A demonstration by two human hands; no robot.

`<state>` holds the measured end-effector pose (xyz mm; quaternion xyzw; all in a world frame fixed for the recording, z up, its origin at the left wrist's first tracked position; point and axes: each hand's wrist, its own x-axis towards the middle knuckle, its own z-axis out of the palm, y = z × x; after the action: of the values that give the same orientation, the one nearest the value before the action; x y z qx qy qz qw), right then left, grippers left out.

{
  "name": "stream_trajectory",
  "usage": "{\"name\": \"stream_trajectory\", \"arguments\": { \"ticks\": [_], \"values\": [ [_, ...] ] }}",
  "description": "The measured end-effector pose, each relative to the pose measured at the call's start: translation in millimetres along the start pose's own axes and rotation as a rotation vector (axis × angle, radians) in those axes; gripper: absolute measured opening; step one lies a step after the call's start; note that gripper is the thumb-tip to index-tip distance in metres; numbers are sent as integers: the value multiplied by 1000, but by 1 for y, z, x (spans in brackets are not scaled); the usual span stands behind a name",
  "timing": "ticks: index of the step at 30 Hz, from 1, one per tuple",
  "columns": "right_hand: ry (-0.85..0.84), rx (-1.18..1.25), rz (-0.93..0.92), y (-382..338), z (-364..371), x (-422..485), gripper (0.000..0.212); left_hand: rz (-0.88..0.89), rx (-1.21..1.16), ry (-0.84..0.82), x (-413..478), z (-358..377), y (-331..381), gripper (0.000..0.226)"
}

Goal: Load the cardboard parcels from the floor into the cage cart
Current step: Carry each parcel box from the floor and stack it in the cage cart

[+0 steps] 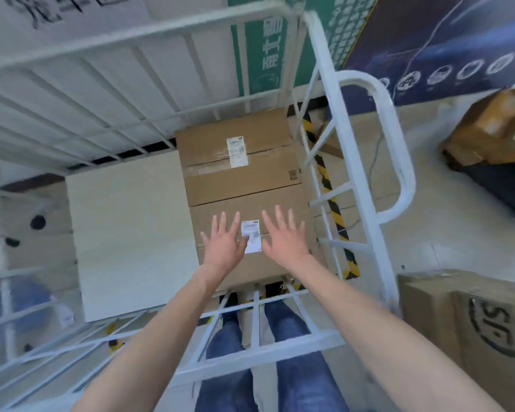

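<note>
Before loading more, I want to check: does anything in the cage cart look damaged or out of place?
Nothing serious. The label on the near parcel looks kinked, its lower half skewed. The far parcel looks tidy.

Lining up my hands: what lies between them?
A white label on the near box, between the left hand and right hand, shown in the head view.
</note>
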<state>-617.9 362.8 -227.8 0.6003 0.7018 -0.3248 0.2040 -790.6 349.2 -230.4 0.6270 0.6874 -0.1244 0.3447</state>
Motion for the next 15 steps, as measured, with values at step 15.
{"name": "stream_trajectory", "arguments": {
  "ticks": [15],
  "values": [
    [431,157,376,77,-20,-264,69,554,130,118,-181,-53,125,70]
  ]
}}
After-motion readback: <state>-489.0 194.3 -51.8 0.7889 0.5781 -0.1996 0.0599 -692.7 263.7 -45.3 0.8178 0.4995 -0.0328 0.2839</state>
